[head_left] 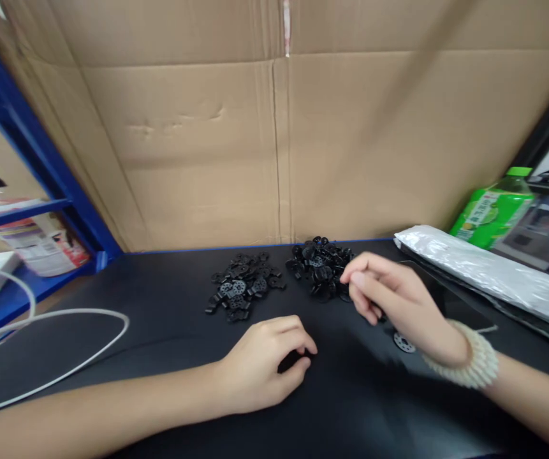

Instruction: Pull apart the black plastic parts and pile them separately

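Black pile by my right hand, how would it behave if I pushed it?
The black pile would probably spread apart, since its pieces lie loosely heaped. Many look small and thin, so likely light. They may slide across the smooth-looking tabletop.

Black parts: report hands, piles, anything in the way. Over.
Left hand curled, right hand by right pile; both grips unclear. Black parts in two piles on table. Right hand screens right pile's edge; loose disc beside the hand.

The 2 heaps [243, 287] [321, 264] are looking like plastic, the bag [494, 264] is gleaming (glossy, crinkled), the cardboard [183, 127] is looking matt, the table [154, 293] smooth.
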`<action>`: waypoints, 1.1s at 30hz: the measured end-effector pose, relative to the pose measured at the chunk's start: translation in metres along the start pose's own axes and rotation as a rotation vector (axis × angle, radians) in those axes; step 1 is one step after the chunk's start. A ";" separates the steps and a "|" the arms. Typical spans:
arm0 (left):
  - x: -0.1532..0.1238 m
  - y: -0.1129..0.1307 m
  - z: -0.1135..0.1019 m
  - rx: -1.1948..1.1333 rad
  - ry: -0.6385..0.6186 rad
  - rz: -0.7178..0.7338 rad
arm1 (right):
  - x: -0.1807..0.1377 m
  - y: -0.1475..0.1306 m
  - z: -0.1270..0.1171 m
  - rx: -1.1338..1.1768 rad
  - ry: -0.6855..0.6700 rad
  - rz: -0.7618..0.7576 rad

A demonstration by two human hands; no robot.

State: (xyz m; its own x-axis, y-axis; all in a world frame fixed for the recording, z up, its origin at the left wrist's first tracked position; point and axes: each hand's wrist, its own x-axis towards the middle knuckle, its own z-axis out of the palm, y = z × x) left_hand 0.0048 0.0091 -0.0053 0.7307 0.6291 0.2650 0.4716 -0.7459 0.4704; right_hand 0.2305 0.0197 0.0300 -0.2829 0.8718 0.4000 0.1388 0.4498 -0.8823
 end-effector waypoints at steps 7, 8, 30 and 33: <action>0.002 -0.005 0.001 -0.023 -0.009 0.021 | 0.036 -0.003 -0.076 -0.225 0.140 0.005; 0.002 -0.005 0.001 -0.015 -0.009 0.028 | 0.037 -0.004 -0.083 -0.319 0.072 0.037; 0.001 -0.001 0.002 -0.044 0.022 0.011 | 0.026 -0.017 -0.076 -0.584 -0.746 0.360; 0.002 0.002 0.004 -0.184 0.069 -0.048 | 0.021 -0.008 -0.041 -0.353 -0.702 0.215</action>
State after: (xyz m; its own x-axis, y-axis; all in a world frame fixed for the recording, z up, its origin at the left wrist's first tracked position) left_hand 0.0090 0.0082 -0.0068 0.6708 0.6814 0.2927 0.4026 -0.6661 0.6279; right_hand 0.2623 0.0425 0.0551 -0.7288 0.6738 -0.1218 0.5157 0.4231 -0.7450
